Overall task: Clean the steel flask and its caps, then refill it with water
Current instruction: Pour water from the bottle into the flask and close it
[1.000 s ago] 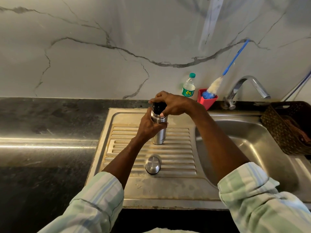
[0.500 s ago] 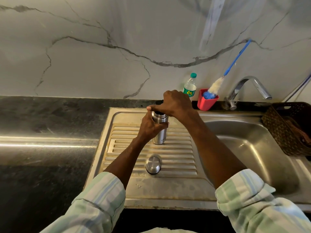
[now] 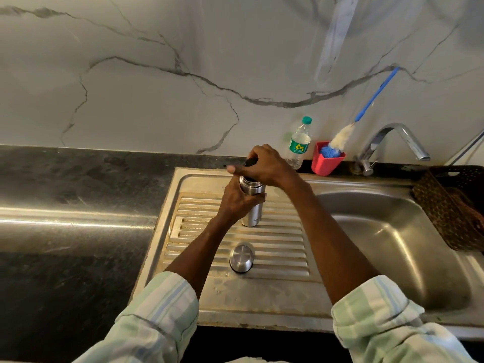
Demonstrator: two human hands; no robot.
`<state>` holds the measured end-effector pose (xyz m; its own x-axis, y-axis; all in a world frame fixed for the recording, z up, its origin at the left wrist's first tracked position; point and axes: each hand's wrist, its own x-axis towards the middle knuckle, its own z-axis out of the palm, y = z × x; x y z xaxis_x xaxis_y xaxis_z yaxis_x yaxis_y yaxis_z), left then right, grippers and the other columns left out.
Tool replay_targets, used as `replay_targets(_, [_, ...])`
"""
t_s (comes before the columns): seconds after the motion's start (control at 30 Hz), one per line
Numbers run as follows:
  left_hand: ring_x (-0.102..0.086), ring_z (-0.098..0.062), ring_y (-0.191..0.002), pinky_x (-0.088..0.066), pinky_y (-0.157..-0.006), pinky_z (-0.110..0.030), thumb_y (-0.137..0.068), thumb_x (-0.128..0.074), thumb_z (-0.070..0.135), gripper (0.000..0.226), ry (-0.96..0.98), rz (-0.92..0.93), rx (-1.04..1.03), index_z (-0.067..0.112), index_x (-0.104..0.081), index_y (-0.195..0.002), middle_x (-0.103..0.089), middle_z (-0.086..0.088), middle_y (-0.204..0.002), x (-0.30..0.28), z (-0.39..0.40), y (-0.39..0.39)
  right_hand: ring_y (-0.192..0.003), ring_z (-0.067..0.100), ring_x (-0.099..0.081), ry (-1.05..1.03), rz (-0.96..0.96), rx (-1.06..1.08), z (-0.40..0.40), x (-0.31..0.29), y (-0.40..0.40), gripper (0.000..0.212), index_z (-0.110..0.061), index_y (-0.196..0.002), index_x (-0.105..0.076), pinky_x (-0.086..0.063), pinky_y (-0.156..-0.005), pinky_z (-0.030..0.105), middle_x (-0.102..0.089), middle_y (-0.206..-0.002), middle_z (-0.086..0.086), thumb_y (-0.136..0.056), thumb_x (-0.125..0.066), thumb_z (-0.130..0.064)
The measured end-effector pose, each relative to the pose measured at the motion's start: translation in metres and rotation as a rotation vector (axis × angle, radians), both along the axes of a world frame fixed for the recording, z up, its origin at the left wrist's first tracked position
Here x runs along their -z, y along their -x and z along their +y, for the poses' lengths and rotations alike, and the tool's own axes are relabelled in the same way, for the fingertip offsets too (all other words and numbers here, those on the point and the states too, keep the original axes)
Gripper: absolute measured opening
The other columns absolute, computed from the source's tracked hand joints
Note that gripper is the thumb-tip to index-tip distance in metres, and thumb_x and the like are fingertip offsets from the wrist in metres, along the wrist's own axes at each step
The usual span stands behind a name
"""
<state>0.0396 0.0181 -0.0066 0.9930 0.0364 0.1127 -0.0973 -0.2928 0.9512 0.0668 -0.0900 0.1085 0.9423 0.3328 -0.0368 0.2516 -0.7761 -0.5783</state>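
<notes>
flask (image 3: 252, 205): upright on ribbed drainboard (image 3: 282, 239) of steel sink (image 3: 392, 247)
left hand (image 3: 237, 203): fingers wrapped round flask body
right hand (image 3: 264, 165): clamped over black inner cap (image 3: 250, 161) on flask mouth
outer cap (image 3: 241, 257): steel, lying on drainboard, nearer the person, apart from flask
plastic bottle (image 3: 299, 142): behind flask, by wall
red cup (image 3: 326, 158): just right of bottle, holds brush (image 3: 340, 138)
tap (image 3: 387, 145): behind basin
basket (image 3: 453, 205): right edge
bench (image 3: 73, 205): dark, left of sink
</notes>
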Motion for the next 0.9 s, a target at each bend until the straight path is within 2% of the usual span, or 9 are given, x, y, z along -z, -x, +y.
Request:
replay_targets(0.07, [-0.066,-0.014,-0.102,-0.055,-0.083,-0.023,-0.072,-0.085,0.014,0.073,-0.007,-0.005,0.024,0.016,-0.044,-0.133,-0.064,-0.002,-0.118,-0.003,0.002,-0.003,-0.128,0.024,-0.046,-0.147,0.244,-0.203,-0.013,-0.007,-0.004,0.065,-0.010,-0.139,-0.045,-0.045,-0.102,0.034,-0.047,-0.140,0.009,-0.084,-0.074,-0.032])
replay_targets(0.17, [-0.065,-0.007,-0.099,-0.054,-0.080,-0.018,-0.071,-0.087,0.014,0.079,-0.012,-0.004,0.059,0.018,-0.042,-0.137,-0.062,0.002,-0.119,-0.002,0.004,-0.004,-0.127,0.020,-0.049,-0.350,0.339,-0.233,-0.030,0.000,-0.007,0.062,-0.009,-0.141,-0.047,-0.046,-0.103,0.032,-0.053,-0.138,0.005,-0.084,-0.072,-0.007])
replay_targets(0.33, [-0.069,-0.010,-0.090,-0.060,-0.078,-0.033,-0.070,-0.087,0.016,0.067,-0.003,0.006,0.009,0.022,-0.049,-0.124,-0.069,0.001,-0.106,0.003,0.004,-0.004,-0.112,0.019,-0.060,-0.386,0.097,-0.024,-0.020,0.025,0.003,0.046,-0.015,-0.124,-0.060,-0.050,-0.098,0.033,-0.064,-0.119,0.003,-0.081,-0.077,-0.019])
replay_targets(0.47, [-0.067,-0.007,-0.070,-0.057,-0.059,-0.026,-0.075,-0.076,0.039,0.055,0.012,-0.074,-0.030,0.015,-0.050,-0.117,-0.069,0.000,-0.088,0.011,-0.003,0.004,-0.112,0.020,-0.058,-0.354,-0.196,0.259,0.007,0.043,0.032,0.052,-0.014,-0.129,-0.055,-0.048,-0.092,0.024,-0.062,-0.123,0.007,-0.084,-0.075,-0.031])
replay_targets(0.6, [-0.069,-0.023,-0.082,-0.060,-0.069,-0.042,-0.083,-0.065,0.047,0.065,-0.036,-0.101,-0.045,0.005,-0.049,-0.130,-0.070,-0.006,-0.095,0.014,-0.002,0.003,-0.108,0.018,-0.060,-0.355,-0.345,0.396,0.021,0.052,0.043,0.057,-0.014,-0.125,-0.055,-0.053,-0.088,0.026,-0.063,-0.119,0.005,-0.081,-0.074,-0.044])
replay_targets(0.63, [-0.070,-0.024,-0.080,-0.060,-0.068,-0.042,-0.083,-0.070,0.043,0.061,-0.052,-0.077,-0.029,0.008,-0.049,-0.128,-0.070,-0.007,-0.093,0.013,0.000,0.002,-0.106,0.016,-0.060,-0.402,-0.301,0.372,0.016,0.051,0.039,0.057,-0.014,-0.124,-0.056,-0.053,-0.086,0.023,-0.064,-0.117,0.004,-0.079,-0.076,-0.043])
replay_targets(0.7, [-0.069,-0.008,-0.080,-0.059,-0.069,-0.029,-0.076,-0.083,0.028,0.057,-0.049,-0.036,-0.003,0.020,-0.049,-0.122,-0.069,0.005,-0.094,0.011,0.003,0.000,-0.107,0.014,-0.059,-0.556,-0.019,0.219,-0.006,0.043,0.025,0.056,-0.015,-0.125,-0.057,-0.051,-0.087,0.018,-0.065,-0.116,0.002,-0.077,-0.080,-0.032])
replay_targets(0.8, [-0.067,-0.005,-0.092,-0.058,-0.079,-0.026,-0.070,-0.088,0.022,0.069,-0.038,-0.008,0.021,0.030,-0.046,-0.124,-0.067,0.009,-0.105,0.010,0.007,-0.005,-0.117,0.019,-0.059,-0.727,0.389,-0.111,-0.037,0.030,0.003,0.056,-0.013,-0.130,-0.056,-0.050,-0.098,0.028,-0.064,-0.124,0.006,-0.078,-0.077,-0.009])
replay_targets(0.9, [-0.068,-0.010,-0.096,-0.059,-0.084,-0.032,-0.068,-0.089,0.022,0.072,-0.014,-0.009,0.027,0.028,-0.048,-0.128,-0.067,0.005,-0.110,0.009,0.007,-0.008,-0.113,0.013,-0.061,-0.651,0.329,-0.095,-0.036,0.030,0.001,0.050,-0.013,-0.126,-0.059,-0.049,-0.102,0.033,-0.066,-0.120,0.004,-0.080,-0.076,-0.010])
